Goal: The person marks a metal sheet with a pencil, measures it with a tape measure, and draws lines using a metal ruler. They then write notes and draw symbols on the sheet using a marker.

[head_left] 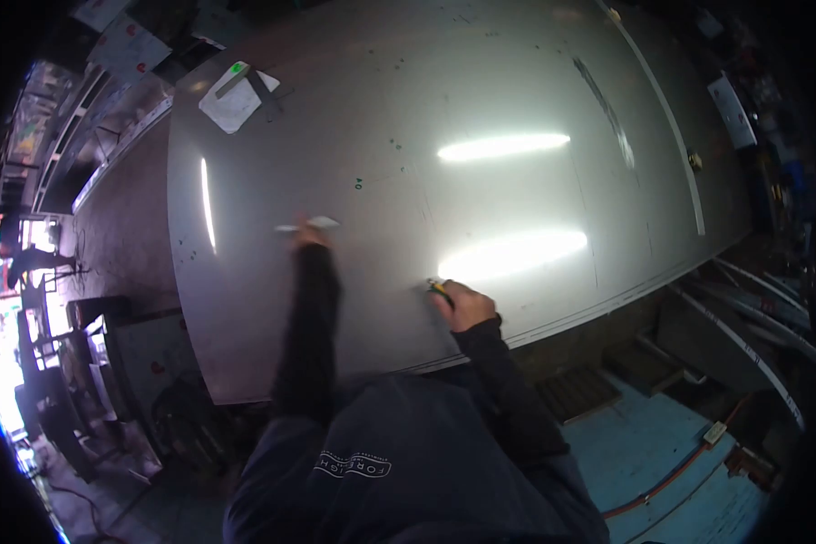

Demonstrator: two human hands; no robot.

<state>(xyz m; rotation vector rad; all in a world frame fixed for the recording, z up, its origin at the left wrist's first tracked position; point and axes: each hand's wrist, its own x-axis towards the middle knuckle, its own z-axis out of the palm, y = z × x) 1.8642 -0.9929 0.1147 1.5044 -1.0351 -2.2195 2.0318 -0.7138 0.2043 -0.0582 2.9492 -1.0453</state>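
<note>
A large shiny metal sheet (381, 118) lies flat in front of me. Over its left part, my left hand (310, 236) is smeared by motion, with a thin white piece (325, 222) at its fingers; its kind is too blurred to make out. Nearer to me and to the right, my right hand (470, 306) is closed around a small yellow-and-black tool (440, 291), held just at the sheet's surface. Most of that tool is hidden in the fingers. Small dark green marks (359, 183) dot the sheet beyond my hands.
At the sheet's far left lie a white card (229, 109) and a metal square (261, 89). A long straight strip (666, 109) runs along the right side. Metal bars (743, 335) stand off the right front edge, above a blue surface (644, 453) with an orange cord (648, 496).
</note>
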